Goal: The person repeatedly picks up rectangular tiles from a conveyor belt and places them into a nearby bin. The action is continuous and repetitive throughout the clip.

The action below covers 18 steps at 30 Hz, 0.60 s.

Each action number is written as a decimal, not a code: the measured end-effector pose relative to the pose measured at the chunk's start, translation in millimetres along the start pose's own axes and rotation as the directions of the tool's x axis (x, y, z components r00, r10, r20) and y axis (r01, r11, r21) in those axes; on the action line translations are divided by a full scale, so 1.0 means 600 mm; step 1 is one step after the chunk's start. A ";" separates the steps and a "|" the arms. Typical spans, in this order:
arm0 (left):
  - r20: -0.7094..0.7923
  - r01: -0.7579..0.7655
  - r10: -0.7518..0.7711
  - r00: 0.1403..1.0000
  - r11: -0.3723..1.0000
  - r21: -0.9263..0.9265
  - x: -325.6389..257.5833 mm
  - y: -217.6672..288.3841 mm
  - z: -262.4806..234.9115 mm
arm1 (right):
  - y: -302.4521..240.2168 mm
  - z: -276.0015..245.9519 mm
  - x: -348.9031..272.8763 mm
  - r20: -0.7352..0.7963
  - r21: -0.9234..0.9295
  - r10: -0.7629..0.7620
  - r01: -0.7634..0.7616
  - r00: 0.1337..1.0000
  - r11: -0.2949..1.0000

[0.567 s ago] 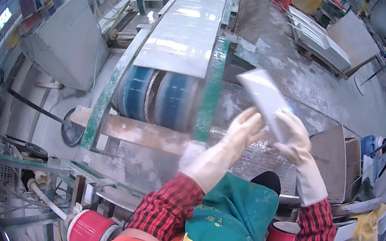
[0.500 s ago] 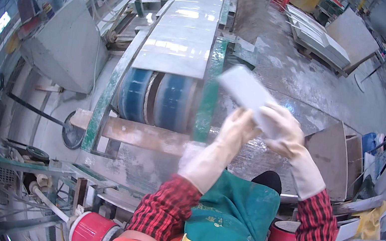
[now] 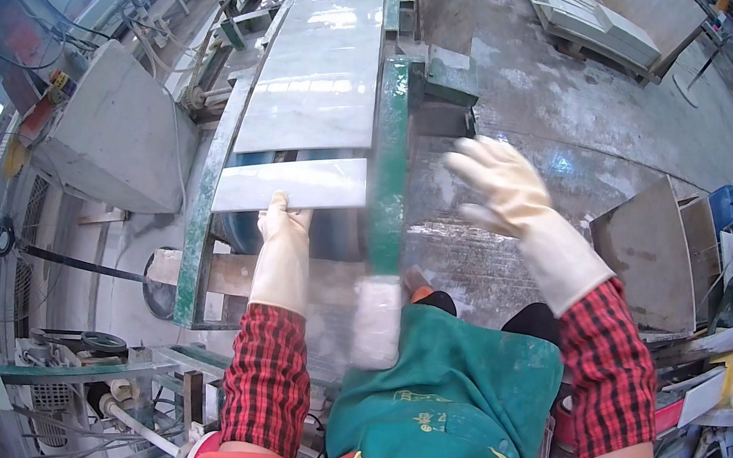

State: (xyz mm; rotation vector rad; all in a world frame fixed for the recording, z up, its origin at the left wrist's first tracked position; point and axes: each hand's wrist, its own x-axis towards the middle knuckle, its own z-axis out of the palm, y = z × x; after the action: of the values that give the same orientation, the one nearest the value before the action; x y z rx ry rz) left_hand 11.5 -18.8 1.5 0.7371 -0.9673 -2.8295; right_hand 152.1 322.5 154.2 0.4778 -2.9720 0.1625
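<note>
My gloved left hand (image 3: 284, 240) grips the near edge of a white stone strip (image 3: 297, 182), thumb on top and the fingers mostly hidden below. The strip lies crosswise over blue rollers (image 3: 338, 236), just short of a long polished white slab (image 3: 318, 78) on the line. A thin dark gap shows between strip and slab. To the right, my gloved right hand (image 3: 502, 188) hangs in the air beyond the green rail (image 3: 395, 138), fingers stretched out and holding nothing.
A wooden beam (image 3: 334, 281) crosses below the rollers, with a white wrapped pad (image 3: 377, 322) at the rail's end. Left stands a big grey box-shaped housing (image 3: 118, 132). Brown boards (image 3: 645, 254) and stone offcuts (image 3: 695, 396) lie at right; stacked slabs (image 3: 591, 20) sit far right.
The white strip, held in both hands right of the rail, has moved left onto the rollers. My right hand has let go of it and opened; my left hand still holds it.
</note>
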 end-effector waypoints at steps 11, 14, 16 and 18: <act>-0.039 0.073 -0.071 0.997 0.996 0.060 0.060 0.000 0.009 | 0.182 0.063 -0.524 -0.053 0.276 0.825 -0.786 0.563 0.554; -0.078 0.087 -0.083 0.994 0.994 0.060 0.077 -0.012 0.017 | 0.178 0.081 -0.626 -0.073 0.295 0.896 -0.849 0.439 0.440; -0.061 0.085 -0.083 0.995 0.996 0.032 0.084 -0.013 0.014 | 0.163 0.082 -0.658 -0.054 0.296 0.922 -0.875 0.385 0.383; -0.068 0.090 -0.088 0.994 0.996 0.027 0.082 -0.016 0.022 | 0.154 0.094 -0.692 -0.056 0.322 0.928 -0.873 0.368 0.366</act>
State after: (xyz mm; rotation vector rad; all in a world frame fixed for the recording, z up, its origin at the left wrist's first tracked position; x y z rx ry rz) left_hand -37.3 -13.8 -16.0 0.8930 -0.9930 -2.8504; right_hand 507.6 529.2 31.4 -1.2022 -2.5734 0.6286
